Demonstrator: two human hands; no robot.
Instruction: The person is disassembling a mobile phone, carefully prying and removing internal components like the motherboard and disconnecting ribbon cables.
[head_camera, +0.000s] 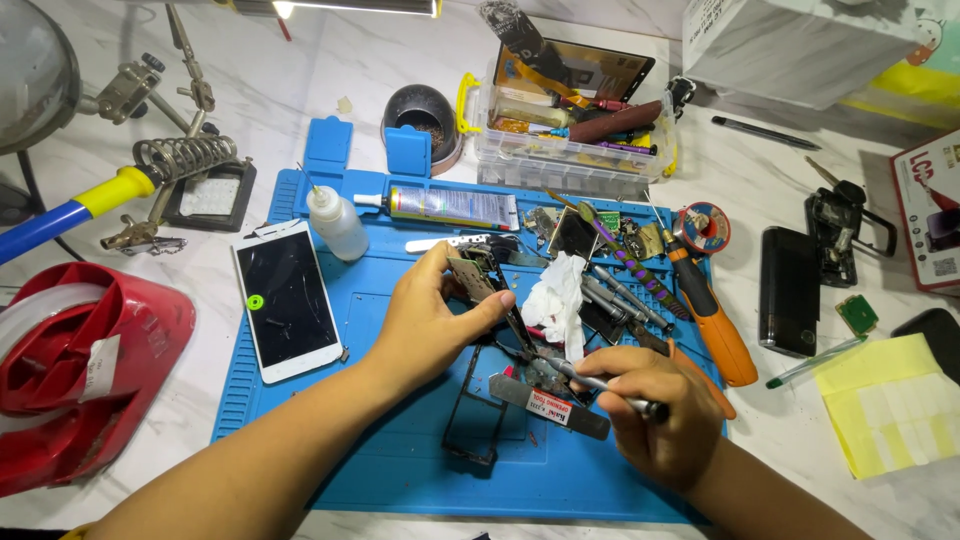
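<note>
My left hand (432, 318) pinches a small circuit board (472, 275) between thumb and fingers above the blue work mat (300, 400). My right hand (655, 405) grips a thin metal tool (600, 385) whose tip points left toward the parts under the board. A dark phone frame (478, 415) lies flat on the mat just below my left hand. Beside it rests a flat metal opening tool (550, 402) with a red and white label. A crumpled white tissue (555, 300) sits to the right of the board.
A white phone with a cracked screen (287, 300) lies at the mat's left. A glue tube (450, 207), white squeeze bottle (335, 222), orange screwdriver (715, 325), clear parts box (565, 135), soldering stand (180, 160), red plastic holder (85, 360), dark phone (788, 290) and yellow notes (885, 400) surround it.
</note>
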